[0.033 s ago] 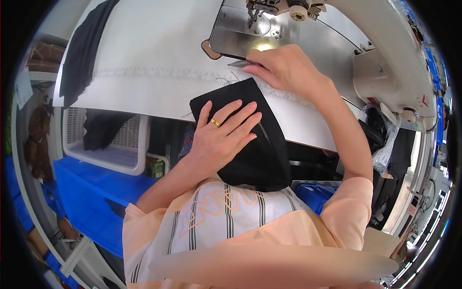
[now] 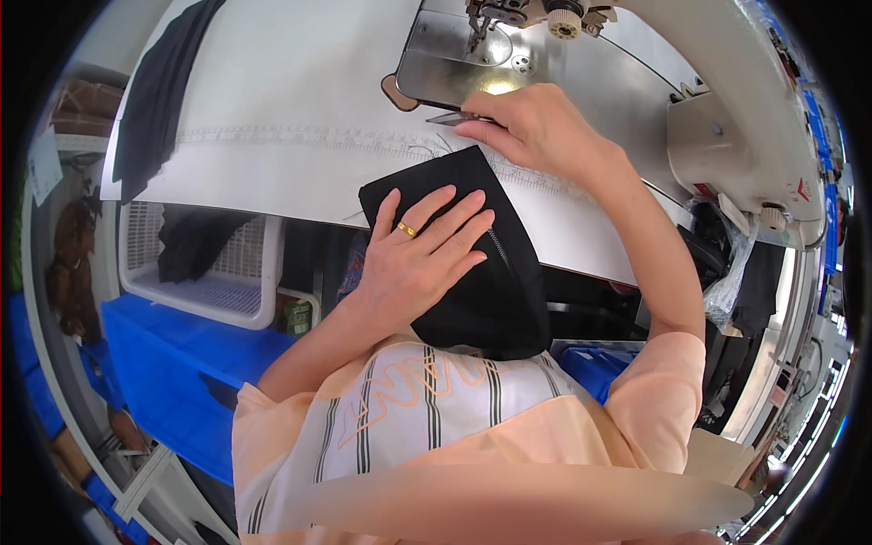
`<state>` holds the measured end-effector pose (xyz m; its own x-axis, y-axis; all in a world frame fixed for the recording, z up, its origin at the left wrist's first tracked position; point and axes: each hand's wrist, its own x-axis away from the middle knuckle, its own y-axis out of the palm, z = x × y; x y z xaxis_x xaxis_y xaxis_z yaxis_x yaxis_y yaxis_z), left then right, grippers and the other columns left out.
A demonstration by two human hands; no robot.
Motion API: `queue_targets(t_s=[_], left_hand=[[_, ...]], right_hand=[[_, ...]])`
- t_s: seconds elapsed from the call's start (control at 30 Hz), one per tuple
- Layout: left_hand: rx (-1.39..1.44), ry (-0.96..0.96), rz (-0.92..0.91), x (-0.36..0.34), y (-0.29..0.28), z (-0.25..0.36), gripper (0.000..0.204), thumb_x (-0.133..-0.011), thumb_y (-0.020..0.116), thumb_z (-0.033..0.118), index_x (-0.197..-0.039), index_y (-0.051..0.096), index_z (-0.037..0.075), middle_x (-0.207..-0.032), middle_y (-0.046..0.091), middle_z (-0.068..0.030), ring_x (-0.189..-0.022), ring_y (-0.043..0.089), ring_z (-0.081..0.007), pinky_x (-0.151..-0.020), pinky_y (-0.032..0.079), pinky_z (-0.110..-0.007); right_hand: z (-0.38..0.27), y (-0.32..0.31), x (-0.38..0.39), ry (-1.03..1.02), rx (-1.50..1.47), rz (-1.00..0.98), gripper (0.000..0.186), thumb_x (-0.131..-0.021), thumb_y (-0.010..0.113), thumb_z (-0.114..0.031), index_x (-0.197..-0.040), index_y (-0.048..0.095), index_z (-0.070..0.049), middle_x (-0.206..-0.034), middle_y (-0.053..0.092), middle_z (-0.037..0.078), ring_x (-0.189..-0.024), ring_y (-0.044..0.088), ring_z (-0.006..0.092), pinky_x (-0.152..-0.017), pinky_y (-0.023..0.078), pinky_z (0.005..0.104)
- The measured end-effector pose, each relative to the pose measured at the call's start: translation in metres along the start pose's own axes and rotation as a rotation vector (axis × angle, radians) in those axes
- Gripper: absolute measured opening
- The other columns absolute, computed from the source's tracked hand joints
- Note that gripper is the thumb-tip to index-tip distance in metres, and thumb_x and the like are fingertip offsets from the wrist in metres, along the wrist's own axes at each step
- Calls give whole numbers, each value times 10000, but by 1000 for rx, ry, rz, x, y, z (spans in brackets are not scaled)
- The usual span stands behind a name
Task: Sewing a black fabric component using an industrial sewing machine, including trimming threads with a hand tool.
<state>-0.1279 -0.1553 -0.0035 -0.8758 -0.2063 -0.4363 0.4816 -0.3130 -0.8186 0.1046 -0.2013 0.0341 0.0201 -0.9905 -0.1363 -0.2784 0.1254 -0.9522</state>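
Note:
My left hand (image 2: 413,259), a gold ring on one finger, lies flat with spread fingers on a folded black cloth piece (image 2: 495,313). A short zipper (image 2: 499,247) shows in the cloth beside my fingertips. The cloth's far corner rests on the white table, and its near part hangs over the edge against my shirt. Beyond it, my right hand (image 2: 540,136) is closed round a pair of thread snips (image 2: 445,119), whose metal blades point left. Their handle is mostly hidden in my fingers. Loose dark threads (image 2: 443,143) lie between the snips and the cloth.
A sewing machine's needle and presser foot (image 2: 476,36) stand over a metal plate at the back, its white body arching right. Printed ruler markings (image 2: 300,136) cross the white table. Black fabric (image 2: 159,100) lies at the left; below are a white basket (image 2: 268,272) and blue bin (image 2: 173,363).
My right hand and the snips have shifted very slightly left. The left hand and the cloth have stayed in place.

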Motion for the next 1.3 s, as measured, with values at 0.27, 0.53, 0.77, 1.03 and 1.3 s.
queue_targets(t_s=[0.27, 0.53, 0.77, 1.03, 1.3], left_hand=[[-349, -146, 63, -2, -20, -41, 439, -779, 730, 368, -1166, 668, 171, -1297, 596, 14, -1194, 532, -211, -989, 349, -519], [58, -241, -31, -27, -24, -57, 361, -775, 749, 375, -1008, 641, 121, -1388, 516, -67, -1329, 409, -320, -1078, 204, -585], [661, -409, 93, -31, -31, -63, 118, -836, 715, 100, -890, 615, 68, -981, 679, -35, -975, 609, -162, -904, 407, -335], [-314, -327, 329, -32, -52, -87, 352, -779, 740, 79, -1118, 645, 64, -1036, 668, -65, -1017, 594, -224, -926, 433, -326], [214, -330, -145, -34, -50, -37, 188, -723, 757, 95, -878, 655, 61, -828, 614, -43, -848, 585, -191, -774, 445, -320]], right_hand=[[17, -24, 54, 504, -479, 230, 335, -857, 680, -346, -883, 616, -17, -573, 460, 23, -525, 425, 124, -521, 360, 305], [-22, -11, 126, 732, -518, 313, 296, -862, 696, -272, -794, 600, 0, -591, 402, -29, -579, 335, 62, -519, 292, 238], [-29, -14, 123, 780, -761, 350, 258, -908, 643, -230, -973, 690, 15, -632, 518, -28, -603, 435, 61, -559, 379, 235], [-47, -5, 96, 590, -709, 167, 315, -786, 760, -141, -1079, 688, -51, -766, 642, 63, -678, 542, 116, -643, 461, 249], [-76, -2, 90, 504, -369, 337, 380, -793, 761, -234, -1085, 621, -36, -883, 653, 100, -722, 647, 238, -649, 513, 315]])
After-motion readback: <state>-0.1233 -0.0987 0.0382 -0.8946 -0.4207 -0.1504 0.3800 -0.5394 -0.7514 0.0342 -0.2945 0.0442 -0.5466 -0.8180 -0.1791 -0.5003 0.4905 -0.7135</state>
